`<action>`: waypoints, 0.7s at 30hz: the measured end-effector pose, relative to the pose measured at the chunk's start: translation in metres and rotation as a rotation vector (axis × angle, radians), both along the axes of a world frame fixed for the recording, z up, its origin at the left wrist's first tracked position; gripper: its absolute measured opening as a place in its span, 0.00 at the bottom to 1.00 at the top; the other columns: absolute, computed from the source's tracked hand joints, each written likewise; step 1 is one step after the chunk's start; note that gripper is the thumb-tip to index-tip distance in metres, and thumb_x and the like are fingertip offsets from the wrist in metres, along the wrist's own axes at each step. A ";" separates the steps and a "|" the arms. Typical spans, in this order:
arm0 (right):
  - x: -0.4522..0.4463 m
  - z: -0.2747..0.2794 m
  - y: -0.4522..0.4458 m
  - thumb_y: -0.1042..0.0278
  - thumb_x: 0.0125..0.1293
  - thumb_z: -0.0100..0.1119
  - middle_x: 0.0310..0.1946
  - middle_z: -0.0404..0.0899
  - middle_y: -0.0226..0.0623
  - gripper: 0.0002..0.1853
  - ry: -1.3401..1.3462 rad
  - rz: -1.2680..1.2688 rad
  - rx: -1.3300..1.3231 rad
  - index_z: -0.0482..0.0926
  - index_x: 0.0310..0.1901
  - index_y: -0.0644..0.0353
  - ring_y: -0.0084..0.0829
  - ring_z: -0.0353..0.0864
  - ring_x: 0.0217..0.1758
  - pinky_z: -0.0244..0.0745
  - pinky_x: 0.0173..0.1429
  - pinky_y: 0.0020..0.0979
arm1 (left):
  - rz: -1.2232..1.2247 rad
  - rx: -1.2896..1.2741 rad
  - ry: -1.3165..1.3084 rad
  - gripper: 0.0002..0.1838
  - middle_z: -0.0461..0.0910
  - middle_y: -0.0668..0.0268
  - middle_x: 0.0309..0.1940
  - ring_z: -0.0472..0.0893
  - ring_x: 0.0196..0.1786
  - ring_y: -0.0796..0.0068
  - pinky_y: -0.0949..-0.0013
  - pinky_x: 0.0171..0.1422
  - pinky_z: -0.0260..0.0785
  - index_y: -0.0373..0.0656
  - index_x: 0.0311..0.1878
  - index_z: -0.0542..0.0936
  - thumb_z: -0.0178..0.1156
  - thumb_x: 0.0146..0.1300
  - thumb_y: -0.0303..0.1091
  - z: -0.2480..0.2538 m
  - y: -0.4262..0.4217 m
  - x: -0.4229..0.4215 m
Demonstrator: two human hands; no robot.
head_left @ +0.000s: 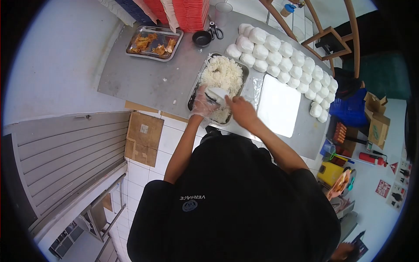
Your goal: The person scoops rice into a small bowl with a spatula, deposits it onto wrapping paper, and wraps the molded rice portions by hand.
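A metal tray of cooked white rice (221,74) lies on the table in front of me. My left hand (203,105), in a clear plastic glove, is closed over the tray's near left part around a small black bowl (211,99), mostly hidden by the fingers and the paddle. My right hand (240,109) is bare and grips a white rice paddle (219,93) by its handle. The paddle's blade lies over the bowl, its tip close to the left fingers. Whether rice sits in the bowl is hidden.
White wrapped bundles (286,65) stand in rows at the back right, beside white sheets (278,105). Further left are a tray of fried pieces (156,43), another black bowl (201,38), scissors (214,30) and stacked red boxes (190,15). A cup (223,13) stands behind.
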State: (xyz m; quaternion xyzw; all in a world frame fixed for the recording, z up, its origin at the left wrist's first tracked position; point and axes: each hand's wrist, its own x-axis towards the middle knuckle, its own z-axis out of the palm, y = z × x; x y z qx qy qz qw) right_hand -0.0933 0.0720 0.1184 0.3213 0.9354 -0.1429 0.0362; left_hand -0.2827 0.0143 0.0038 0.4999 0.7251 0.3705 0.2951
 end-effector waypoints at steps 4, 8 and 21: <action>0.032 -0.001 0.031 0.70 0.66 0.50 0.32 0.79 0.42 0.22 0.160 -0.100 -0.076 0.70 0.61 0.63 0.37 0.80 0.43 0.78 0.39 0.37 | 0.109 0.324 -0.306 0.57 0.71 0.57 0.56 0.76 0.57 0.59 0.60 0.63 0.71 0.45 0.66 0.59 0.84 0.32 0.45 -0.018 -0.010 -0.004; 0.033 -0.016 0.013 0.56 0.73 0.52 0.22 0.67 0.27 0.18 0.567 -0.841 -0.988 0.69 0.61 0.49 0.18 0.61 0.18 0.56 0.19 0.23 | 0.232 0.386 -0.587 0.58 0.71 0.58 0.56 0.75 0.58 0.61 0.60 0.63 0.70 0.45 0.66 0.59 0.84 0.32 0.50 -0.024 -0.014 0.003; 0.003 -0.024 0.006 0.58 0.76 0.48 0.28 0.76 0.55 0.12 0.294 -0.368 -0.539 0.70 0.44 0.60 0.53 0.78 0.30 0.70 0.37 0.45 | -0.001 0.232 0.003 0.54 0.72 0.52 0.55 0.75 0.58 0.56 0.60 0.62 0.68 0.41 0.65 0.60 0.82 0.37 0.46 0.023 -0.011 0.008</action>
